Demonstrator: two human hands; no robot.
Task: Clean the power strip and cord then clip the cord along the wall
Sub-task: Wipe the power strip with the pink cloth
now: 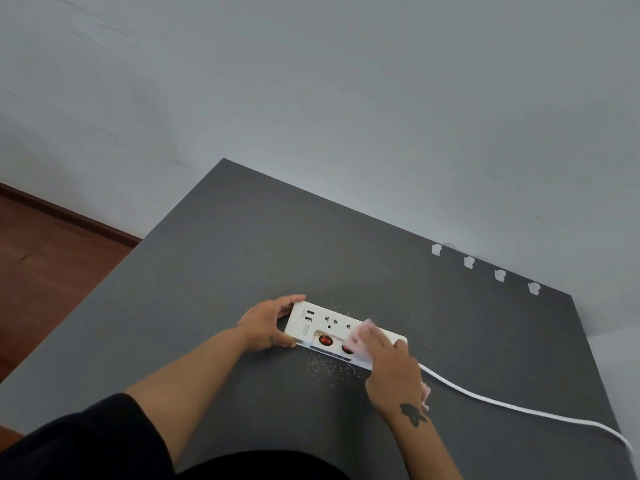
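Note:
A white power strip [320,323] with two red switches, USB ports and sockets lies on the dark grey table [242,254]. My left hand [268,323] grips its left end, fingers over the far edge and thumb at the near edge. My right hand [389,362] presses a pale pink cloth [363,337] onto the strip's right half, covering that end. Crumbs and dust [329,368] are scattered on the table around the strip. The white cord [502,407] runs from the strip's right end toward the lower right edge of the view.
Several white cord clips [468,262] stand in a row along the table's far right edge by the grey wall [346,98]. Reddish wooden floor [41,265] shows to the left of the table.

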